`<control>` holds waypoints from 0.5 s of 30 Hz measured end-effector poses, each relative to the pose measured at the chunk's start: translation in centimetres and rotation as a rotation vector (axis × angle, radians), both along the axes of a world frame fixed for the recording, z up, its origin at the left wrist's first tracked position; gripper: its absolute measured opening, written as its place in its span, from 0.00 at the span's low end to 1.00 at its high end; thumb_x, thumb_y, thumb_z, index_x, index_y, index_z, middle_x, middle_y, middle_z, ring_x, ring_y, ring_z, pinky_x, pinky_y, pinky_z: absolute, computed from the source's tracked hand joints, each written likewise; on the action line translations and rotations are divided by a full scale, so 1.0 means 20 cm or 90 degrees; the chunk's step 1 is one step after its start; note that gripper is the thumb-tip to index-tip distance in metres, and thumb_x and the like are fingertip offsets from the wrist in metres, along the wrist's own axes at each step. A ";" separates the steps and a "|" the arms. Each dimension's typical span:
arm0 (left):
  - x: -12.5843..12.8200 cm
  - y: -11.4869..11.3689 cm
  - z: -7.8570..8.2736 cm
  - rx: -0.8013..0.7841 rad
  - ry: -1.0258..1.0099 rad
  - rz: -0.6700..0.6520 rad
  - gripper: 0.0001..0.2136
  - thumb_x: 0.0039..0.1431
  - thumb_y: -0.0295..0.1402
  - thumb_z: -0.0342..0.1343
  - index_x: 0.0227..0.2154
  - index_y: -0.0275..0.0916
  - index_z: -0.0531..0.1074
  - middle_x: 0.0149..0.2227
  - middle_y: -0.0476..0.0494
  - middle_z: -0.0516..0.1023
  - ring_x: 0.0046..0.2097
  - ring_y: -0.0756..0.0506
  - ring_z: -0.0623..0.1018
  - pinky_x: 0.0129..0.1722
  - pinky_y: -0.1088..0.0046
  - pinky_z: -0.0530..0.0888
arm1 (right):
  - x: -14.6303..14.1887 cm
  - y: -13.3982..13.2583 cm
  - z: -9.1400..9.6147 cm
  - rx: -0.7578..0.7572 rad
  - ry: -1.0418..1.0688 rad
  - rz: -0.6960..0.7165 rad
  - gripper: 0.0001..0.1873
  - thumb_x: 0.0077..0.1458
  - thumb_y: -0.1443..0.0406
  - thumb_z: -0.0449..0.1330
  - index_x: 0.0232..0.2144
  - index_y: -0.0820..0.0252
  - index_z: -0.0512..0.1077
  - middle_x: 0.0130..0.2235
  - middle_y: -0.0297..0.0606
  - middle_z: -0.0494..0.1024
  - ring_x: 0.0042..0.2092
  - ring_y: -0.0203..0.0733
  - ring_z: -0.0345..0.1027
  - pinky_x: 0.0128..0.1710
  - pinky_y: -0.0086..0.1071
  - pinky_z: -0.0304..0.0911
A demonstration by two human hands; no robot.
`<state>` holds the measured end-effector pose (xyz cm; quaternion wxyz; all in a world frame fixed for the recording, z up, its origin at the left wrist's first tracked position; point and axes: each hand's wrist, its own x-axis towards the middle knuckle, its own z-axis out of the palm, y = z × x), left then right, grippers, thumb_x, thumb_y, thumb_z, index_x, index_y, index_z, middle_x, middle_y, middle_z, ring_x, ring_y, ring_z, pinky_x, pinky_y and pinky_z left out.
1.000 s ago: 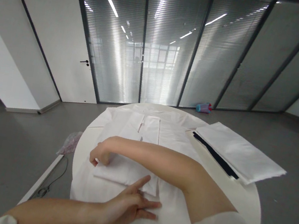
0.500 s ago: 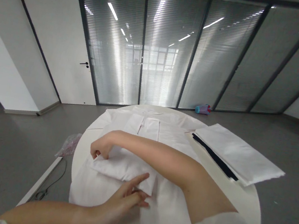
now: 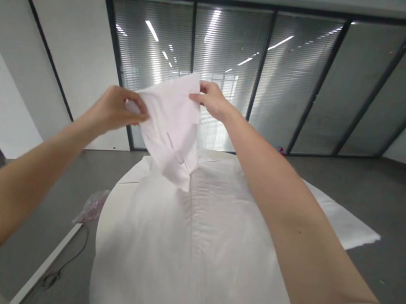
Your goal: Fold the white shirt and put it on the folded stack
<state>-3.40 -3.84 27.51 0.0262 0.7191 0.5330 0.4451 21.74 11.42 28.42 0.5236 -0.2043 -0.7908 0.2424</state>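
Note:
A white shirt [image 3: 227, 239] lies spread over the round table, its long seam running toward me. One part of it, which looks like a sleeve end with a short slit [image 3: 170, 138], is lifted above the table's far side. My left hand [image 3: 118, 109] pinches the left edge of this raised part. On its upper right edge, my right hand [image 3: 211, 100] grips with thumb and fingers. Between the two hands the fabric hangs down to the rest of the shirt. Where the raised part joins the body, folds partly hide it.
The round white table [image 3: 116, 202] shows at its left rim. A folded white cloth [image 3: 340, 216] lies to the right, partly behind my right forearm. On the floor at left are a clear plastic bag [image 3: 91, 207], a white strip [image 3: 48, 263] and a cable [image 3: 60, 271].
Both hands have risen from the fabric near the table's middle to its far side, lifting part of the shirt. My arms were crossed and are now apart. The view has tilted up slightly.

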 end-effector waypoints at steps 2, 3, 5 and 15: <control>-0.02 0.03 0.13 0.106 0.045 0.026 0.15 0.45 0.33 0.70 0.37 0.40 0.75 0.26 0.54 0.73 0.31 0.48 0.75 0.28 0.74 0.70 | 0.09 -0.04 0.09 0.008 0.037 -0.007 0.12 0.50 0.73 0.61 0.39 0.64 0.69 0.41 0.34 0.75 0.46 0.40 0.71 0.52 0.42 0.66; -0.02 0.04 0.19 0.157 0.055 0.034 0.21 0.45 0.33 0.70 0.43 0.42 0.73 0.28 0.55 0.73 0.33 0.47 0.76 0.31 0.72 0.73 | 0.12 -0.07 0.13 0.012 0.055 -0.017 0.12 0.50 0.73 0.61 0.39 0.63 0.69 0.41 0.33 0.75 0.46 0.39 0.71 0.51 0.41 0.66; -0.01 0.02 0.28 0.232 0.012 0.037 0.32 0.46 0.33 0.71 0.54 0.43 0.65 0.32 0.56 0.74 0.36 0.44 0.78 0.38 0.61 0.77 | 0.19 -0.14 0.22 0.025 0.087 -0.036 0.11 0.51 0.73 0.61 0.38 0.60 0.69 0.41 0.31 0.76 0.46 0.37 0.72 0.50 0.37 0.66; 0.12 -0.27 0.36 0.315 -0.075 -0.184 0.31 0.52 0.42 0.67 0.57 0.52 0.60 0.48 0.58 0.78 0.55 0.36 0.77 0.44 0.55 0.80 | 0.44 -0.61 0.32 0.105 0.071 -0.047 0.12 0.53 0.70 0.63 0.40 0.50 0.73 0.42 0.24 0.80 0.50 0.35 0.73 0.48 0.30 0.68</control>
